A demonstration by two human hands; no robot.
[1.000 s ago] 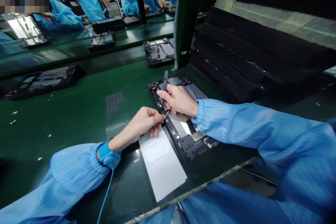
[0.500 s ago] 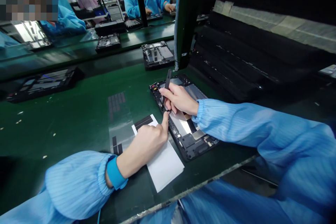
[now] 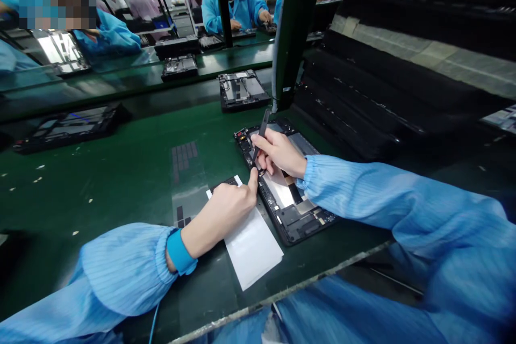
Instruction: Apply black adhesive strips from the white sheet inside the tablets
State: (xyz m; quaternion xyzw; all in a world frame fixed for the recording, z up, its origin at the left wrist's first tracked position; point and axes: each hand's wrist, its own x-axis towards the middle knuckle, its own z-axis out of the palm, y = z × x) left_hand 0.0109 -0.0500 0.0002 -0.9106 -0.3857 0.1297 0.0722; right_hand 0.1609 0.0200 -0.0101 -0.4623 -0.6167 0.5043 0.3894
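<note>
An opened tablet body [image 3: 298, 215] with bare circuit parts lies on the green belt in front of me. My right hand [image 3: 280, 153] is closed round dark tweezers [image 3: 261, 134], whose tip touches the tablet's left edge. My left hand [image 3: 228, 209] rests on a white backing sheet [image 3: 252, 247] beside the tablet, fingers curled and the forefinger stretched out, its tip pressing the tablet's edge right at the tweezer tip. Dark strips [image 3: 226, 183] show at the sheet's far end.
A clear film with small dark pads [image 3: 184, 172] lies left of the sheet. More opened tablets [image 3: 242, 88] [image 3: 66, 126] sit farther along the belt. A dark post [image 3: 294, 27] stands just behind my tablet, black trays [image 3: 382, 91] to the right. People in blue coats work across the line.
My left hand drew back from a pinch at the tablet edge onto the sheet, and now only its forefinger presses the edge. The sheet shifted, baring dark strips. The tweezers tilted slightly.
</note>
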